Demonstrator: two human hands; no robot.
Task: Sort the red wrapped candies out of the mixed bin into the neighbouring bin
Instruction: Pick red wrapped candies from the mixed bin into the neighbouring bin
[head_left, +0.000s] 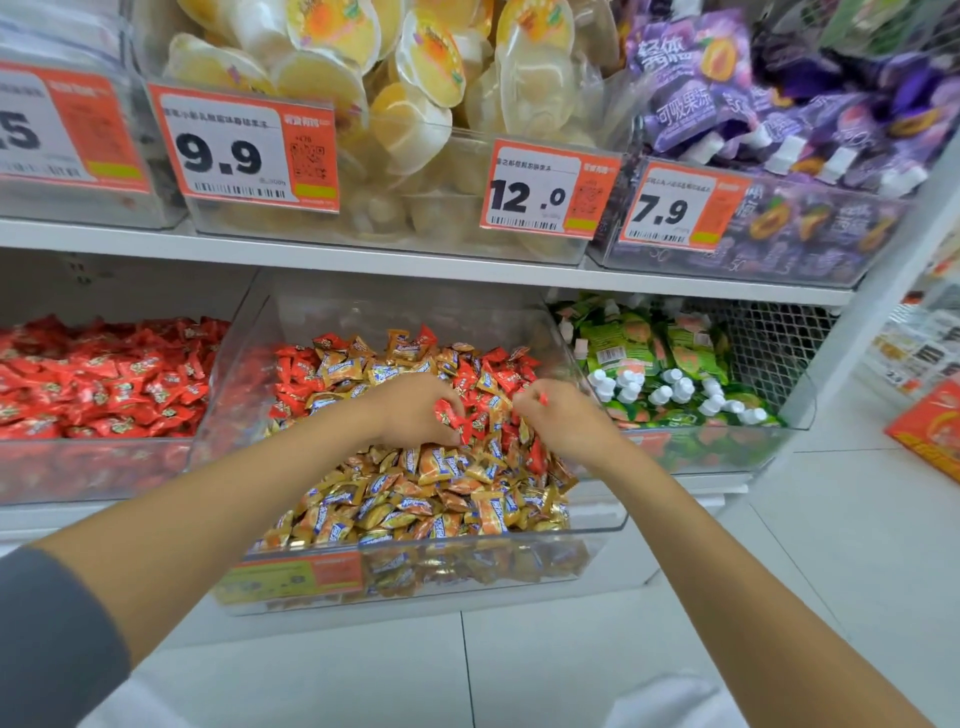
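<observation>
The clear mixed bin in the middle of the lower shelf holds orange-gold wrapped candies towards the front and red wrapped candies mixed in at the back. To its left stands the bin of only red candies. Both my hands are inside the mixed bin, over the back half. My left hand is closed around a few red candies. My right hand pinches one red candy, its tip showing above the fingers.
A bin of green pouches with white caps sits right of the mixed bin. The upper shelf overhangs with jelly cups, purple pouches and price tags. An orange box lies on the tiled floor at right.
</observation>
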